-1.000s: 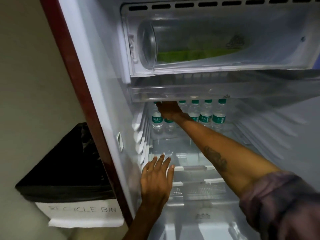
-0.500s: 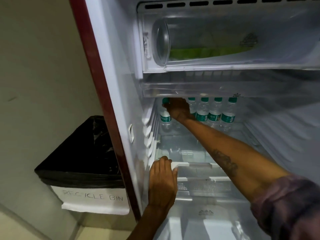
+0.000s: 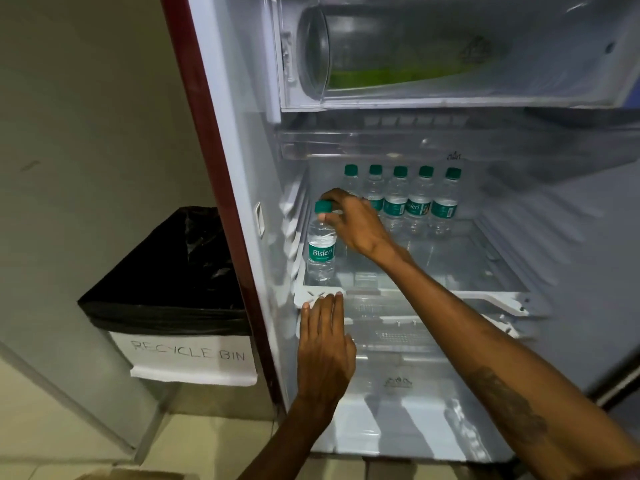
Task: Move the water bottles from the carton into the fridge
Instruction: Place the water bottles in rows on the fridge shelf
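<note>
Mid-task, placing step. Gripping the green cap of a water bottle (image 3: 321, 247) from above with the right hand (image 3: 356, 223), fingers curled round it. Standing it upright on the glass shelf (image 3: 433, 294), just left of and below that hand, close to the fridge (image 3: 242, 168) side wall; apparently seated on the glass, not yet released.

Resting the left hand (image 3: 325, 344) flat with straight fingers, holding nothing, fingertips touching the shelf's white front edge right below the gripped bottle.

Behind the right hand: row of five bottles (image 3: 420, 202) already parked upright at the back of the shelf, side by side (leftmost partly hidden by the knuckles). So six in the fridge, counting the one in hand.

Can't tell what's left: no clear view of the carton, only a brown sliver at the bottom edge, left of the left forearm, too little to call. No count of remaining bottles possible.

Plenty of free shelf right of the right wrist and in front of the back row.

Left to do, by my read: let go of the cap, pull the arm out, fetch more if any remain.

Recycle bin (image 3: 166, 271) well left of the left hand, outside the fridge, not involved
</note>
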A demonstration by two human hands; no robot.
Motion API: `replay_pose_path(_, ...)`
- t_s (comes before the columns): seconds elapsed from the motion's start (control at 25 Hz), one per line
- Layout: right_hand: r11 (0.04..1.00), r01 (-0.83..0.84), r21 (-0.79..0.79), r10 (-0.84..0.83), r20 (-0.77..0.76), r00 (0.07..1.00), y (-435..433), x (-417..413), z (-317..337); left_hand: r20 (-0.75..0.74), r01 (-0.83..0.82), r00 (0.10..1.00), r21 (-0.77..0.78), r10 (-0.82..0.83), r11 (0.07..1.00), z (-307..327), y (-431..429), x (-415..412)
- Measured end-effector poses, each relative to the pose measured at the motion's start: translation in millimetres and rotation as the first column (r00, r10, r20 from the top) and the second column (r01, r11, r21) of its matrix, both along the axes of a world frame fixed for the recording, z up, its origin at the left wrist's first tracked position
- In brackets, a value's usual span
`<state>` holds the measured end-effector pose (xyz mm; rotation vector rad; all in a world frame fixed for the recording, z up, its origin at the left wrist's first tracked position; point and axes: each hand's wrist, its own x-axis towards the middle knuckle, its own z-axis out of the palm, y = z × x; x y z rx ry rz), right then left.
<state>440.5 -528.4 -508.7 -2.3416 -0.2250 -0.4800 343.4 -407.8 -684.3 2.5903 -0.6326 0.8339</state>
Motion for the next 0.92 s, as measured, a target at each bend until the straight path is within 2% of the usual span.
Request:
replay_pose_path(0.24,0.997,-0.071,0.008,0.071,-0.033,0.997,9,-10,2,-0.014,-0.017,1.000,-0.009,0.017,1.000,-6,0,2)
replay_pose_path(0.4,0.997,-0.067,0.034,0.068,-0.044,0.997,6,-8,0,0.022,-0.015,1.000,-0.066,0.016,0.998,-4,-2,15)
replay_pose_path(0.52,0.998,-0.050,0.024,0.050,0.004,0.999,8,-8,-6,0.048,-0.023,0.998,-0.092,0.028,0.995,-3,-2,21)
replay_pose_path(0.64,0.995,-0.077,0.065,0.079,-0.029,0.996,-2,-5,-8,0.045,-0.038,0.998,-0.109,0.043,0.993,-2,-2,27)
replay_pose_path(0.72,0.992,0.016,0.127,-0.016,-0.004,1.000,-17,4,-8,0.044,-0.039,0.998,-0.106,0.043,0.994,-3,0,31)
replay_pose_path(0.8,0.964,0.181,0.195,-0.189,0.024,0.982,-35,26,-8,0.050,-0.032,0.998,-0.103,0.037,0.994,-7,1,34)
replay_pose_path(0.92,0.950,0.309,0.044,-0.307,-0.046,0.951,-51,65,-6,0.033,-0.055,0.998,-0.098,0.059,0.994,-8,1,37)
